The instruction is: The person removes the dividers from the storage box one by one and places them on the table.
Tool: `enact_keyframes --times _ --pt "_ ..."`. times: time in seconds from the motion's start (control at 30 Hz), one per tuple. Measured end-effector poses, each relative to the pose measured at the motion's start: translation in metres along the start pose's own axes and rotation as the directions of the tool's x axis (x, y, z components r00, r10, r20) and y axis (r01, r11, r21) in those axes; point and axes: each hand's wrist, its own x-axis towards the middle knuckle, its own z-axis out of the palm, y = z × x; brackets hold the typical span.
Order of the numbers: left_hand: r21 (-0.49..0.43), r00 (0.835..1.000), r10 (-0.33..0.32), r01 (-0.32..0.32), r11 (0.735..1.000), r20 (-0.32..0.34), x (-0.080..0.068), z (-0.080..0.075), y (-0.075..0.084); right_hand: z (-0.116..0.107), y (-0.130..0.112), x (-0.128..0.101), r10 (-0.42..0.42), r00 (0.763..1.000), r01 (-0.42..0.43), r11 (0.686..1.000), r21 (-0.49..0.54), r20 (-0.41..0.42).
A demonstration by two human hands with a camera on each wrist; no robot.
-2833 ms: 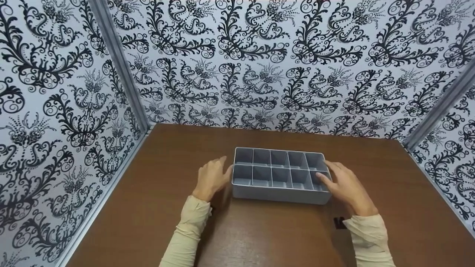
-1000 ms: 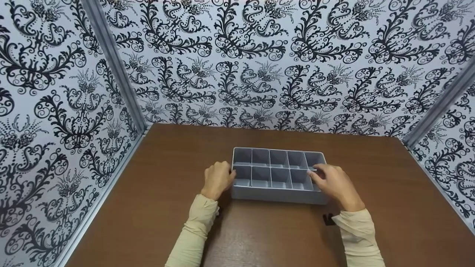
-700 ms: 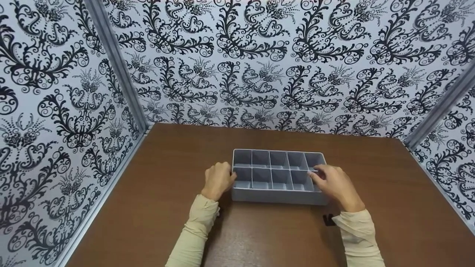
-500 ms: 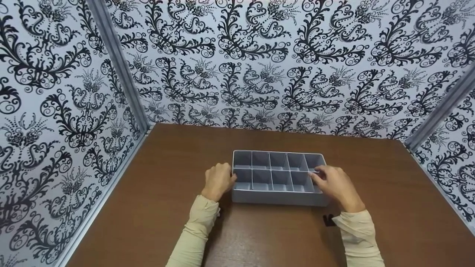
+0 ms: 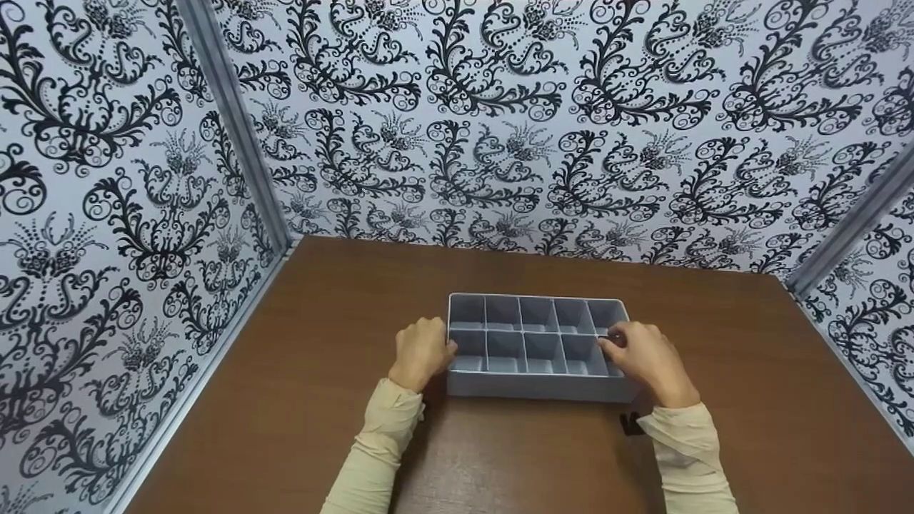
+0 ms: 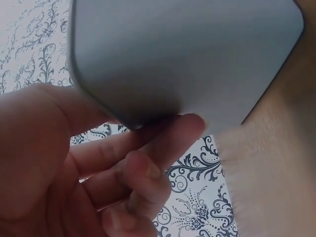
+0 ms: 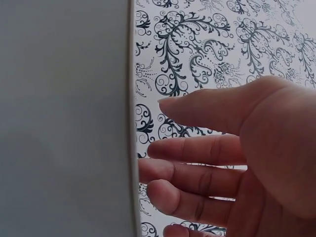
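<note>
A grey plastic tray with two rows of empty compartments lies in the middle of the brown table. My left hand grips its left end, thumb at the rim. My right hand holds the right end, thumb over the rim into the end compartment. In the left wrist view the curled fingers press against the tray's grey wall. In the right wrist view the fingers reach to the edge of the tray wall. Both arms wear cream sleeves.
Black-and-white patterned walls enclose the table on the left, back and right, with metal corner strips. A small black item sits by my right wrist. Bare brown tabletop surrounds the tray.
2.8 s ago both hands lay open beside the tray's ends; now each grips an end. Over the last second the tray sits slightly lower in the view and the hands keep their hold.
</note>
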Motion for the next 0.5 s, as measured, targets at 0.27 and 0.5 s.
enact_keyframes --times 0.27,0.5 --pt "-0.003 0.999 -0.020 0.020 1.000 -0.027 0.002 0.005 0.001 0.004 -0.001 0.001 0.047 0.998 -0.046 0.999 -0.014 0.032" --pt "0.008 0.999 -0.040 0.040 0.999 -0.036 0.003 0.010 0.001 0.011 -0.005 0.002 0.092 0.993 -0.090 0.995 -0.037 0.076"
